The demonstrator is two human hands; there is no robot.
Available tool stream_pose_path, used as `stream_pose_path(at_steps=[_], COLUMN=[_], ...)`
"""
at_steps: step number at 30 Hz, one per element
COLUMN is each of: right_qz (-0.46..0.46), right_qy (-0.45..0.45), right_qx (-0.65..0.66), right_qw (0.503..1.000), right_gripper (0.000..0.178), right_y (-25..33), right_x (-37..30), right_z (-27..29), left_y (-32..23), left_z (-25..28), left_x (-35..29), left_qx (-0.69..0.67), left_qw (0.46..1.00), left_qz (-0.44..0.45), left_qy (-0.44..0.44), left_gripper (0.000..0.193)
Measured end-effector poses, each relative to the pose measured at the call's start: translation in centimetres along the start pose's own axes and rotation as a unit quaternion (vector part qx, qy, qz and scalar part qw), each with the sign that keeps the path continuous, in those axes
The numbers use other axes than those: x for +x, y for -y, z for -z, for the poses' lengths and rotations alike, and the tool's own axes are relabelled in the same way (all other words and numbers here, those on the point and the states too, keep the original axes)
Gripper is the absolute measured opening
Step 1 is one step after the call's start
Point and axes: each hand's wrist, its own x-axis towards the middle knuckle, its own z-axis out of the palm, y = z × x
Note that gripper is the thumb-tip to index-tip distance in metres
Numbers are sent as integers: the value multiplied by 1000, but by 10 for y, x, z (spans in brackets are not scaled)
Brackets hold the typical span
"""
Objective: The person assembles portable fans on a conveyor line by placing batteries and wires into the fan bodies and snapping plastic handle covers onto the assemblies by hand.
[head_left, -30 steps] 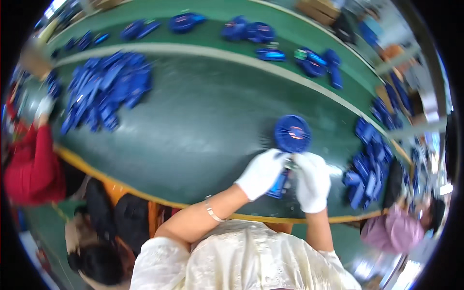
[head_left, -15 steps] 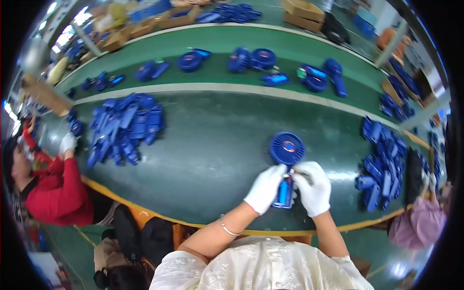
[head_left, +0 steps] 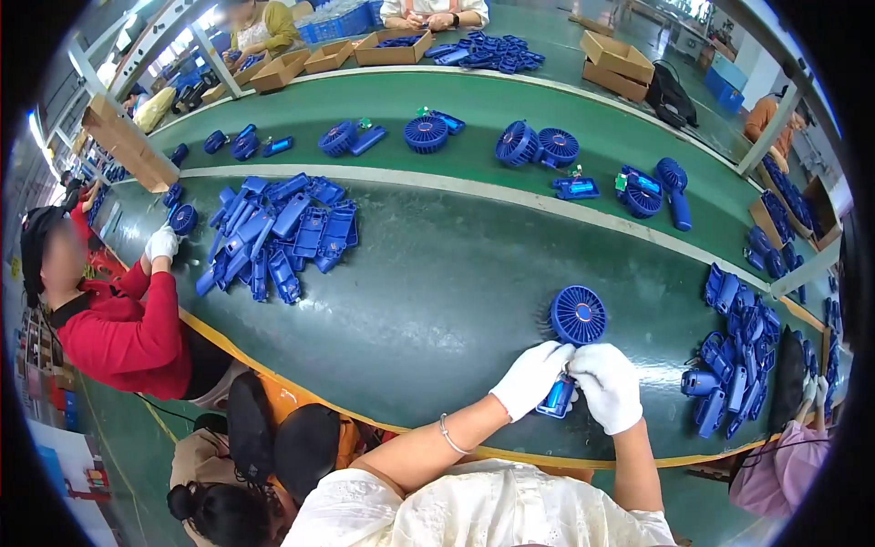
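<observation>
A blue handheld fan [head_left: 580, 315] lies on the dark green worktable, its round grille away from me and its handle toward me. The handle is open, and a bright blue battery [head_left: 554, 397] shows inside it. My left hand [head_left: 532, 379], in a white glove, pinches the neck from the left, where the handle meets the head. From the right, my gloved right hand [head_left: 607, 387] closes on the same spot, its fingertips meeting the left ones. Whatever small part lies between the fingertips is hidden.
A heap of blue casing parts [head_left: 292, 223] lies left on the table, another heap [head_left: 734, 360] right. Beyond a pale rail, a green belt [head_left: 392, 187] carries several fans [head_left: 426, 134]. A co-worker in red [head_left: 128, 328] works at left; cardboard boxes [head_left: 618, 56] stand at the back.
The whole view has shifted, so the table sits lower and further right. My right hand's fingers have closed in over the fan's neck beside the left ones. The fan remains on the table.
</observation>
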Motion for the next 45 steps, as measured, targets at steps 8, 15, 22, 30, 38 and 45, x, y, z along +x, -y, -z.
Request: stream_pose_path(at_steps=[8, 15, 22, 30, 38, 45], right_qz=[-273, -207, -88, -159, -48, 14], right_qy=[-79, -4, -47, 6, 14, -5], right_qx=[210, 143, 32, 43, -108, -136], right_qw=[935, 968, 995, 986, 993, 991], right_gripper=[14, 22, 24, 12, 22, 30], right_y=[-3, -20, -23, -17, -9, -1], right_x=[-23, -7, -11, -2, -5, -16], right_z=[-16, -12, -12, -14, -11, -19], left_y=[-28, -39, -43, -44, -25, 24], left_z=[-1, 17, 10, 13, 12, 4], left_x=[-5, 4, 6, 8, 10, 3], left_qx=[-381, -400, -368, -406, -450, -471], left_qw=[888, 871, 887, 862, 852, 854], left_qz=[259, 286, 280, 301, 266, 220], left_qy=[17, 8, 12, 19, -6, 28], left_gripper=[31, 38, 40, 38, 24, 23])
